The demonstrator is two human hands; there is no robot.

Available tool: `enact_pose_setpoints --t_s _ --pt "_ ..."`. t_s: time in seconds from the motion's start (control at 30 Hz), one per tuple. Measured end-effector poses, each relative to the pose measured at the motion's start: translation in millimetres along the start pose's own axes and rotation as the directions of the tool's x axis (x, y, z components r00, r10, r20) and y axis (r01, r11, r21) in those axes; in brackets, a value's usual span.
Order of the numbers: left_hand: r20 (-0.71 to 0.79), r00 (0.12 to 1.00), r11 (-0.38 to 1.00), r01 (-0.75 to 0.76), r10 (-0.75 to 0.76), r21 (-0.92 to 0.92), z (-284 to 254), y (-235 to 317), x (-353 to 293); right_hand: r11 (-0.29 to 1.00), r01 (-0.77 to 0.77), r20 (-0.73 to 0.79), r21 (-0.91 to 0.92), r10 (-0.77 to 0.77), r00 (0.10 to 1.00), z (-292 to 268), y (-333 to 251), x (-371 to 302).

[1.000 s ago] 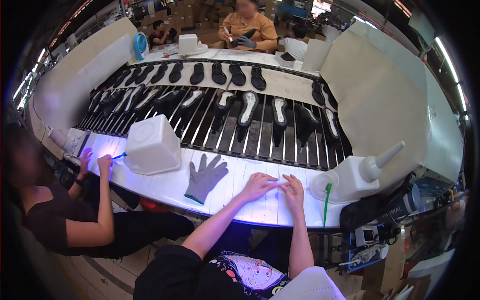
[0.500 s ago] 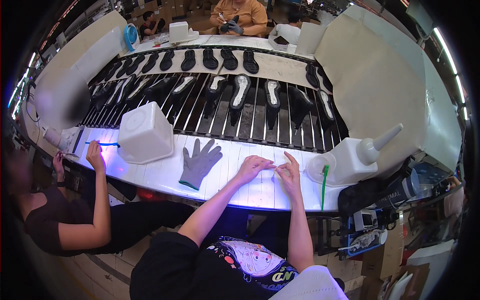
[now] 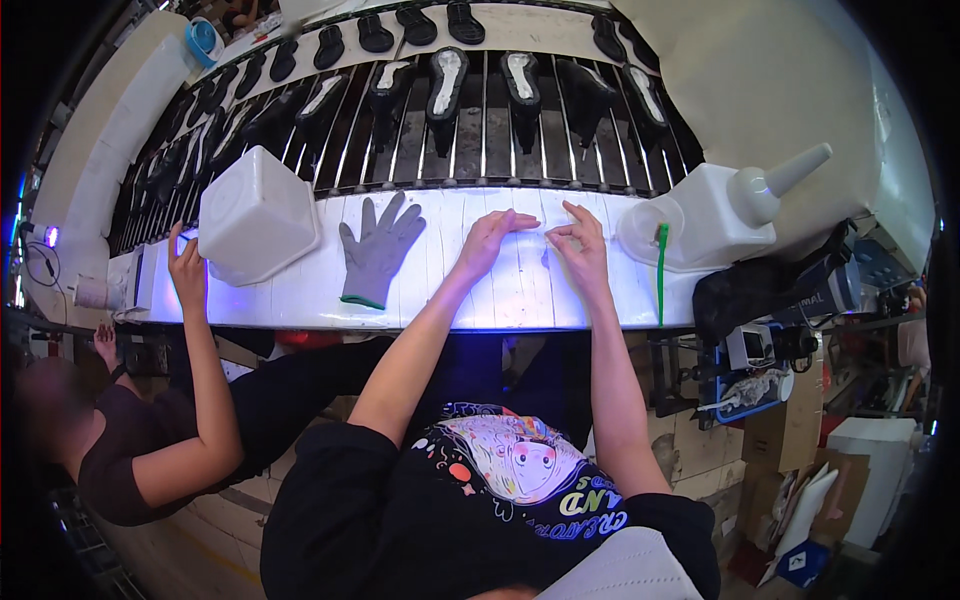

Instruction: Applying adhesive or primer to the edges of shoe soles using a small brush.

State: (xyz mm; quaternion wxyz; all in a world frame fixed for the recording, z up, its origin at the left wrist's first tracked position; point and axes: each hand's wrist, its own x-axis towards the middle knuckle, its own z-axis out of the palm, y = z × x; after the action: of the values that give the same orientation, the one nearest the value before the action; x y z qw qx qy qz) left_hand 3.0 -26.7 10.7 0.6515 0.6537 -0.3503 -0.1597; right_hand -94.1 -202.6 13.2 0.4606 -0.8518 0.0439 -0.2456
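The left hand (image 3: 492, 242) is pointing its fingers toward the right hand (image 3: 580, 243), with a narrow gap showing between the two. The right hand is bending its thumb and a finger close together while another finger is standing up. Whether either hand is pinching something small, I cannot tell. Below them, the white bench (image 3: 535, 295) is catching a bluish light.

The grey glove (image 3: 380, 250) is lying flat to the left of the left hand. The green brush (image 3: 661, 275) is resting just right of the right hand, its upper end by the mouth of the white container (image 3: 705, 220). Beyond both hands, black shoes (image 3: 447, 90) are lying sole up on bars.

Assessment: the step appears to be light fingertip work. Good practice would be working over the lit surface, using fingertips only, steadying the forearms and letting neither elbow nor wrist be knocking the brush.
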Motion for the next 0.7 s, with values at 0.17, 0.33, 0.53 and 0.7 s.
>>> enact_pose_setpoints --t_s 0.17,0.33,0.53,0.7 --pt "-0.068 0.997 0.999 0.036 -0.037 -0.022 3 0 -7 1.000 -0.012 -0.072 0.023 0.014 0.997 4 -6 -4" --pt "-0.207 0.974 0.996 0.090 -0.088 -0.002 9 1 -9 0.978 -0.096 -0.195 0.187 0.132 0.972 3 0 -5" --pt "-0.250 0.964 0.977 0.138 -0.094 0.165 10 -1 -8 0.972 -0.170 -0.205 0.160 0.201 0.958 5 2 -6" --pt "-0.255 0.964 0.973 0.124 -0.071 0.195 9 -4 -6 0.970 0.109 -0.042 -0.218 -0.120 0.992 10 -8 -3"
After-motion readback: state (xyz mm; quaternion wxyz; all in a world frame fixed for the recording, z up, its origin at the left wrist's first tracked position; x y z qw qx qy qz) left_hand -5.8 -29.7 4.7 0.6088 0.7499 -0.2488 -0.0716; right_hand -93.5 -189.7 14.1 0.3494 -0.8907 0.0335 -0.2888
